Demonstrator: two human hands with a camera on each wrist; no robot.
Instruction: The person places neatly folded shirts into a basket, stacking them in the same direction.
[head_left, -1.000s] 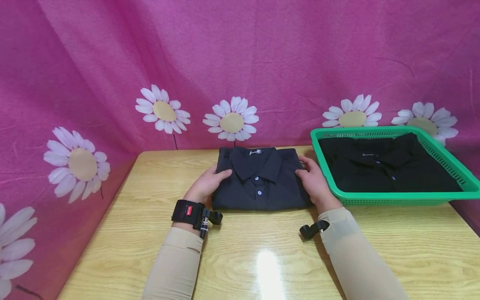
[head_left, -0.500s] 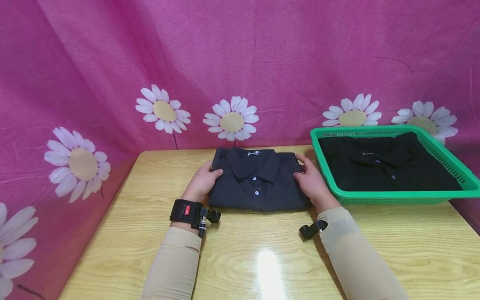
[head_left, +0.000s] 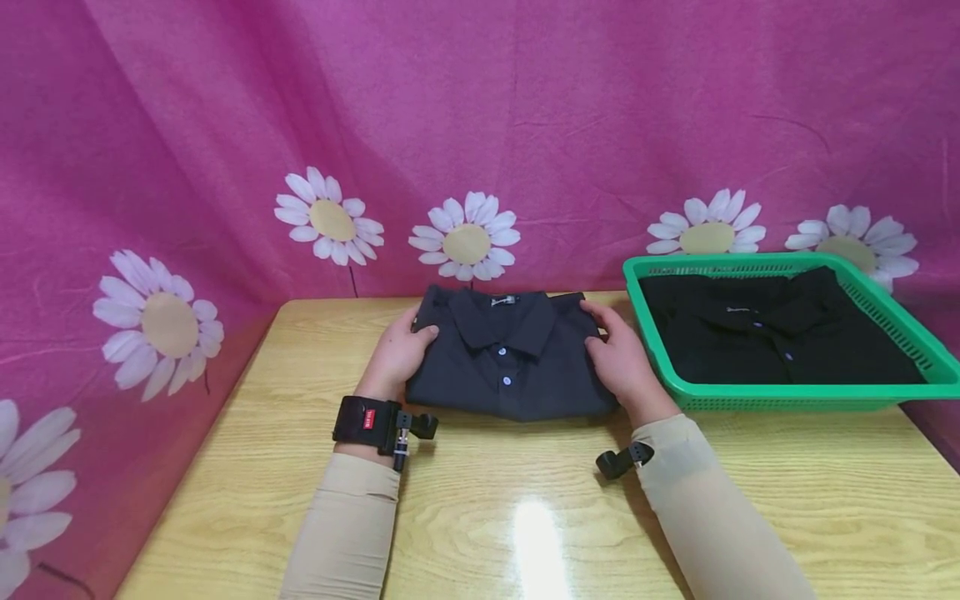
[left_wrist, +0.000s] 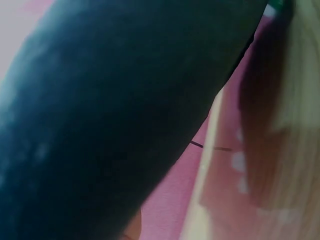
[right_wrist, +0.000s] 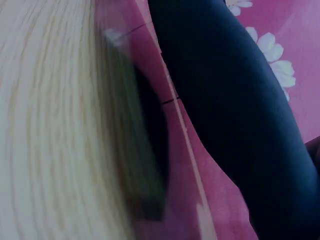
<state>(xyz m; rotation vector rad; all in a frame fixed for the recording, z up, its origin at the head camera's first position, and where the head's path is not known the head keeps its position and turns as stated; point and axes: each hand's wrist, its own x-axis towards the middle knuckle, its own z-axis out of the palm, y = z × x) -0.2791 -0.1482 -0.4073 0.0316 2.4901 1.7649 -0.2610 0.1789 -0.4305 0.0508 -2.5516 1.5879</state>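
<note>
A folded black collared shirt (head_left: 517,367) with pale buttons is held by both hands, collar toward the back. My left hand (head_left: 395,353) grips its left edge, thumb on top. At the right edge my right hand (head_left: 621,357) does the same, the other fingers partly hidden at the side and below. In the left wrist view the dark shirt (left_wrist: 110,100) fills much of the picture, and a gap separates it from the table. The right wrist view also has the shirt (right_wrist: 230,115) raised above the wooden surface.
A green plastic basket (head_left: 802,390) stands at the right of the wooden table (head_left: 480,508), close beside my right hand. Inside it lies another folded black shirt (head_left: 780,342). A pink curtain with daisies (head_left: 570,125) hangs behind the table and along its left side.
Both hands have shifted the shirt a little to the left, the left hand more than the right. The shirt appears slightly raised. The basket has stayed in place.
</note>
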